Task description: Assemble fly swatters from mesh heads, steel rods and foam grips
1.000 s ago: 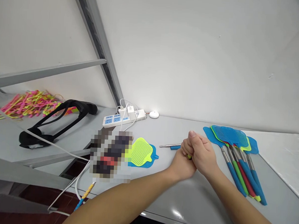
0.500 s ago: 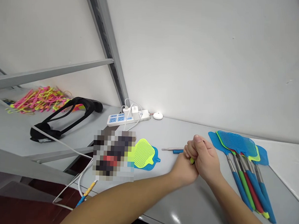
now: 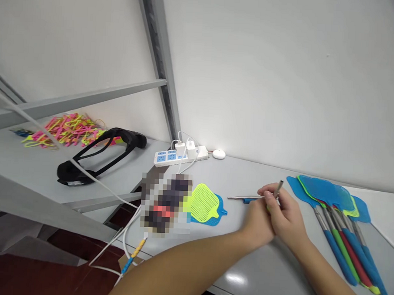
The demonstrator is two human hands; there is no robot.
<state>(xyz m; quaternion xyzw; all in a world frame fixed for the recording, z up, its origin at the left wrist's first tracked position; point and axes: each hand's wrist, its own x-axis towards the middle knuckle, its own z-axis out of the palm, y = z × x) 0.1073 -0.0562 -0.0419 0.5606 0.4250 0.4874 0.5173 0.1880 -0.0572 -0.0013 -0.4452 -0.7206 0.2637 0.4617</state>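
Note:
Both hands meet above the grey table, closed around a fly swatter handle. The handle's metal tube (image 3: 279, 188) pokes up out of my right hand (image 3: 287, 214), and most of its grip is hidden by fingers. My left hand (image 3: 259, 222) is wrapped round the lower part, pressed against the right. Just behind the hands lie another metal rod (image 3: 242, 197) and a blue grip (image 3: 248, 201), partly covered. To the left, a yellow-green swatter head (image 3: 203, 203) rests on a blue swatter head (image 3: 222, 213). Several whole fly swatters (image 3: 325, 192) are piled to the right.
A white power strip (image 3: 165, 157) with plugged chargers and a round white device (image 3: 219, 154) stand by the wall. A blurred-out item (image 3: 165, 207) with cables lies left. Past the metal shelf frame (image 3: 161, 63) sit a black headset (image 3: 101, 156) and a colourful heap (image 3: 70, 129).
The metal tube now shows above my right hand, where before only a bit of yellow-green showed between the hands. My right fingers have shifted. The view has turned slightly left.

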